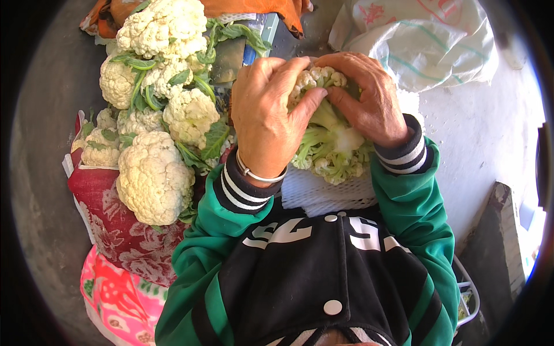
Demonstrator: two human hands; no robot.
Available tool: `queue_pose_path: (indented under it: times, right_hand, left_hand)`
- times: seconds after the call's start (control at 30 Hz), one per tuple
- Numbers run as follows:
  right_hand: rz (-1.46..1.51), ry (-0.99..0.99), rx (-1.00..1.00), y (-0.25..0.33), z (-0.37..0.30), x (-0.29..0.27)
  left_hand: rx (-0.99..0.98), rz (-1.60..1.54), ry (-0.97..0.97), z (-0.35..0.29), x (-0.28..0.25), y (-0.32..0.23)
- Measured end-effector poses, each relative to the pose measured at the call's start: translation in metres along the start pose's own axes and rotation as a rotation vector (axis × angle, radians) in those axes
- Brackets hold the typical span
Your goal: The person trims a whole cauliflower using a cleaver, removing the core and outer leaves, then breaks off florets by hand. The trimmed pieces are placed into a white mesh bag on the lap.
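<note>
Both of my hands are curled around a trimmed head of cauliflower (332, 138), its pale green stalk and cut base turned up toward me. My left hand (268, 109) grips its left and far side, with a bracelet at the wrist. From the right, my right hand (369, 95) closes over the far florets. My two thumbs almost meet on top of the white florets. Below the cauliflower lies white netting (323, 193), near my body. The undersides of both hands' fingers are hidden behind the head.
To the left, several cauliflowers (156, 176) with leaves are heaped on dark red floral cloth (109, 199). An orange cloth (248, 7) lies beyond them. At the far right is a translucent plastic bag (421, 43). Pink patterned fabric (124, 300) sits near left; a white basket (470, 294) shows near right.
</note>
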State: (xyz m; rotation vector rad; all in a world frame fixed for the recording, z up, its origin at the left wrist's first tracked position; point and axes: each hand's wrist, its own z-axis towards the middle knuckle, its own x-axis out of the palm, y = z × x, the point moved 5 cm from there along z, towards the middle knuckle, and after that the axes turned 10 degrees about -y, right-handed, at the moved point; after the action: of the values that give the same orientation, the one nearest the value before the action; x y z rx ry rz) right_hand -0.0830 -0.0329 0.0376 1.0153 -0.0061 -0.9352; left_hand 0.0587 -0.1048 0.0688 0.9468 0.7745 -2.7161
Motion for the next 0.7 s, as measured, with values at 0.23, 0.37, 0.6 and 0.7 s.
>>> queue_pose_path:
  times: [0.23, 0.37, 0.6, 0.7]
  right_hand:
    - [0.049, -0.013, 0.065, -0.003, -0.006, -0.005]
    - [0.040, -0.035, 0.017, 0.001, -0.009, -0.004]
    - [-0.016, -0.030, -0.054, 0.002, -0.010, -0.001]
    - [-0.030, -0.068, -0.039, 0.002, -0.012, -0.002]
  left_hand:
    - [0.043, -0.084, -0.021, 0.006, 0.003, -0.009]
    - [0.123, -0.021, -0.051, 0.006, 0.003, -0.015]
    - [0.029, -0.080, -0.037, -0.001, -0.001, -0.010]
    - [0.192, -0.086, -0.041, -0.002, -0.001, -0.011]
